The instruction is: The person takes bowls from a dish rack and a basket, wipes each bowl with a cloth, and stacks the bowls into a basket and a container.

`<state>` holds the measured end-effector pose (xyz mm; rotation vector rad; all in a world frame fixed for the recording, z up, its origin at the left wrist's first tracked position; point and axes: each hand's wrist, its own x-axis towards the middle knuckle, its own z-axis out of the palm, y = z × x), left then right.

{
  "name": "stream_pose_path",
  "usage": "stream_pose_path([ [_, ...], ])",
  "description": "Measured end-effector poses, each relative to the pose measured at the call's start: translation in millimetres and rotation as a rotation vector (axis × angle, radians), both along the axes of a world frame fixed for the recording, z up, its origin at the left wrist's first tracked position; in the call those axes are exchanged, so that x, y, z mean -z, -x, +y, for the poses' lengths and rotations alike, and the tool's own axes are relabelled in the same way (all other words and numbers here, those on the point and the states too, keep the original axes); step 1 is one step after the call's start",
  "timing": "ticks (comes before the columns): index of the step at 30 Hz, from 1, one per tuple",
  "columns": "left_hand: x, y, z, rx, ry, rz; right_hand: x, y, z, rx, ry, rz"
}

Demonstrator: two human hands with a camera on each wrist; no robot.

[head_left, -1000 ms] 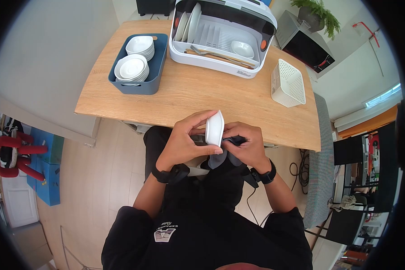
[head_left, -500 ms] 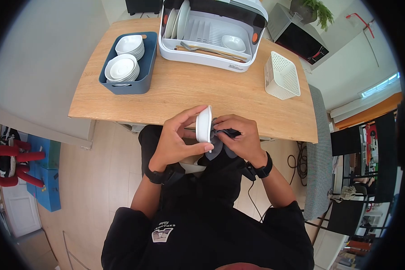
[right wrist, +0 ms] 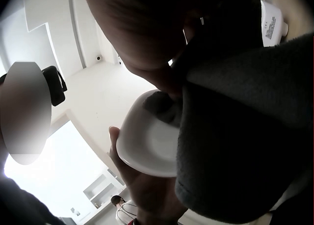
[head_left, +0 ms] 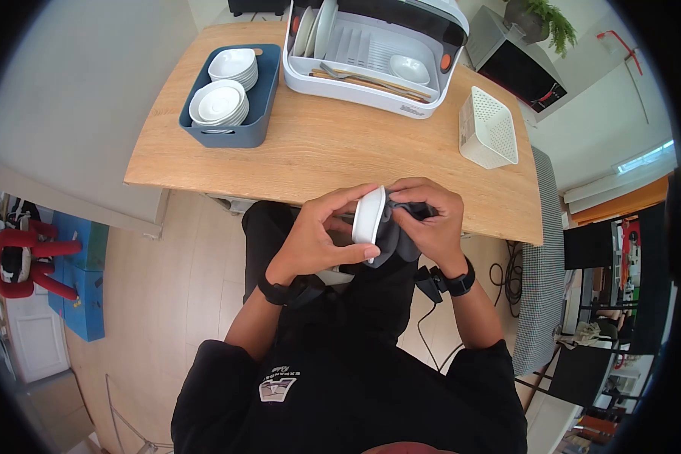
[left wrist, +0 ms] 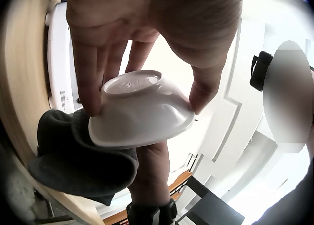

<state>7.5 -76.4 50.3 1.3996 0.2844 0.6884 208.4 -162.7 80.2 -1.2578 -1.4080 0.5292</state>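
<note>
A small white bowl [head_left: 368,218], turned on its side, is in my left hand [head_left: 315,233]. The fingers and thumb grip it at opposite edges of the rim; its foot shows in the left wrist view, where the same bowl [left wrist: 142,114] is seen from below. My right hand [head_left: 439,221] pinches a bunched dark grey cloth [head_left: 396,246] at the open side of the bowl. In the right wrist view a fold of the cloth [right wrist: 240,136] reaches inside the bowl [right wrist: 147,141], while the rest hangs down and covers part of it.
On the wooden table [head_left: 340,155], a blue bin [head_left: 227,137] with stacked white bowls [head_left: 221,104] stands left. Behind is a white dish rack [head_left: 359,94] with plates, chopsticks and a bowl. A white perforated basket [head_left: 486,144] stands right, near a microwave [head_left: 518,72].
Both hands have shifted right with the bowl and cloth. My right hand has moved up toward the bowl's upper rim, and more of the cloth shows below it. The head view has shifted slightly.
</note>
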Motion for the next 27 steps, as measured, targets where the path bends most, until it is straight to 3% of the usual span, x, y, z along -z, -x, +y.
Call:
stream_pose_path([
  [3, -3, 4, 1, -0.026, -0.008, 0.003, 2, 0, 1, 0.063, -0.036, -0.206],
  [9, -1, 3, 6, -0.095, 0.035, -0.151, 4, 8, -5, 0.006, 0.132, -0.084],
  [16, 6, -4, 7, -0.101, 0.066, -0.205, -5, 6, -6, -0.131, 0.098, -0.05],
  [22, 10, -4, 8, -0.065, 0.08, -0.178, -13, 8, -2, -0.053, -0.038, -0.03],
  [25, 12, -1, 6, -0.013, 0.072, -0.132, -11, 6, 1, 0.053, -0.037, -0.008],
  [27, 11, 1, 5, 0.035, 0.079, -0.129, -10, 1, 3, 0.185, -0.052, -0.142],
])
